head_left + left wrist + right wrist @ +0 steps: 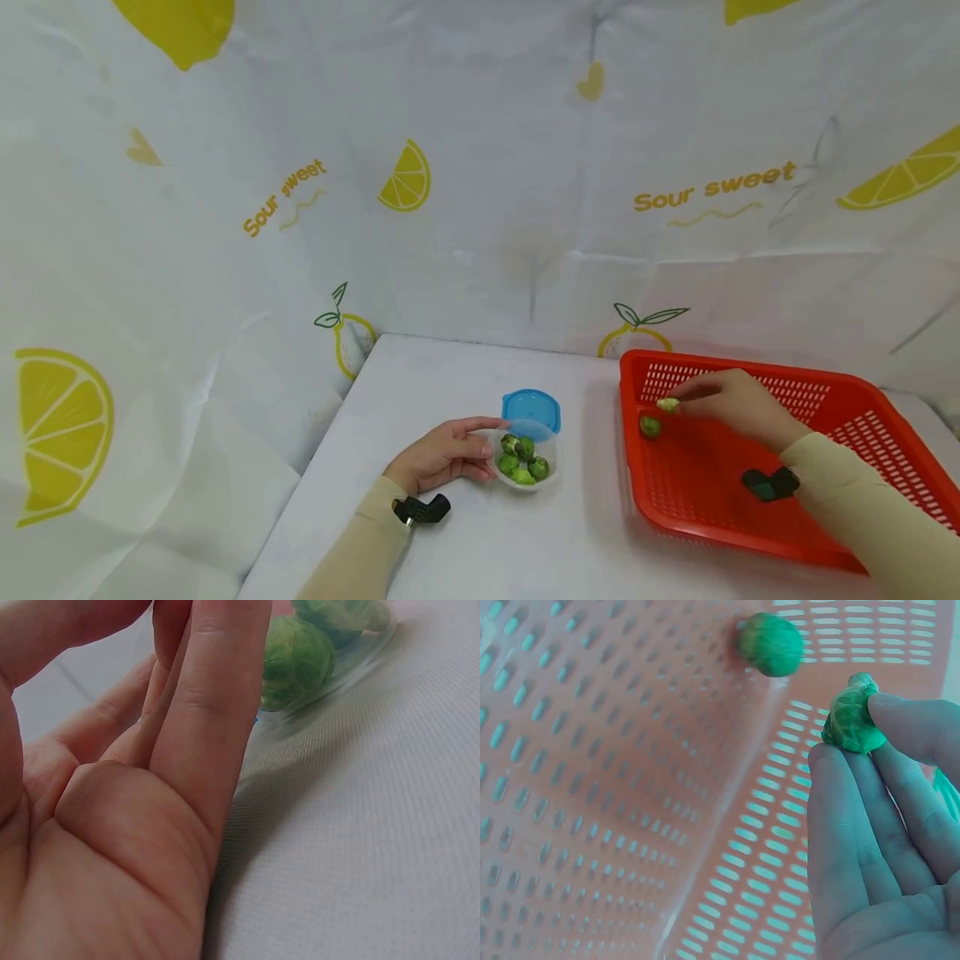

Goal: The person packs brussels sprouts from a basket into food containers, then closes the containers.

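My left hand (447,454) holds the side of a small clear plastic tub (553,468), its thumb at the rim. Inside the tub lie several green Brussels sprouts (525,467), two of which show in the left wrist view. My right hand (738,408) is over the far left corner of a red plastic basket (750,546). Between thumb and fingertips it pinches a single Brussels sprout (853,720), its pale stem end pointing up in the right wrist view. Another sprout (650,427) sits in that corner of the basket, just below the held one.
A blue lid (531,404) lies flat behind the tub on the white tabletop (450,550). The basket's slotted walls rise on the right side of the table. A white lemon-print cloth (510,208) hangs behind the table and along its left.
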`<state>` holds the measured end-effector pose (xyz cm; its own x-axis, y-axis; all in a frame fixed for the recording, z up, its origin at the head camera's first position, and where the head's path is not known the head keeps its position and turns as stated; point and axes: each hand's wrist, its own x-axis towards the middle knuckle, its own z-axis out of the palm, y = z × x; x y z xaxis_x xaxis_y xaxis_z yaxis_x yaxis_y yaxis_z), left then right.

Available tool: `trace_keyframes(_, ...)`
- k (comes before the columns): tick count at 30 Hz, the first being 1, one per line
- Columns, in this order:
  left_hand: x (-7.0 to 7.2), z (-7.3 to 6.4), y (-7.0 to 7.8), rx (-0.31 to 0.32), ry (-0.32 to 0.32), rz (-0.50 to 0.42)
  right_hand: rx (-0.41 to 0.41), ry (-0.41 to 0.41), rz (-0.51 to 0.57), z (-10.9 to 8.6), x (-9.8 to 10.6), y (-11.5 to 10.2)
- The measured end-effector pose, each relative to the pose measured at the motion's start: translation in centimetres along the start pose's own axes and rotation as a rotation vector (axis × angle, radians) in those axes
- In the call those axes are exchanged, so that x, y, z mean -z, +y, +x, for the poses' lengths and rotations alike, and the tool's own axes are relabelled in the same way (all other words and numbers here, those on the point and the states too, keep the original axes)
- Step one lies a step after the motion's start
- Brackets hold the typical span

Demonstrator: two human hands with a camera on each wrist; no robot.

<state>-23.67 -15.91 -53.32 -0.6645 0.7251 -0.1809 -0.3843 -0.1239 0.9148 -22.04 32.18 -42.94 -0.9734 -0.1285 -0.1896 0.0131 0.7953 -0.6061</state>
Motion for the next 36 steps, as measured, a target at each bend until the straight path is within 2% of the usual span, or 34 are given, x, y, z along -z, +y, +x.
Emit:
trace_keyframes(12,0.5,-0.4,0.1,-0.012,0.010,0.004,-0.060,0.010,0.006,-3.6,3.2,-2.3)
trace_keyframes(19,0.5,-0.7,0.2,-0.012,0.007,0.000,-0.079,0.055,-0.041,-5.5,3.4,-3.2)
trace_keyframes(26,0.6,-0.8,0.1,-0.013,0.011,0.006,-0.081,0.083,0.076,-7.0,1.6,-5.2)
trace_keyframes(29,0.3,-0.6,0.1,-0.013,0.013,0.011,-0.037,0.119,0.095,-7.5,0.5,-6.7)
trace_keyframes(33,0.1,-0.3,0.1,-0.001,0.021,0.010,0.002,0.151,0.147,-7.6,-1.6,-9.0)
trace_keyframes(36,0.0,0.0,0.1,0.006,0.020,0.010,0.012,0.137,0.213,-7.3,-3.5,-10.8)
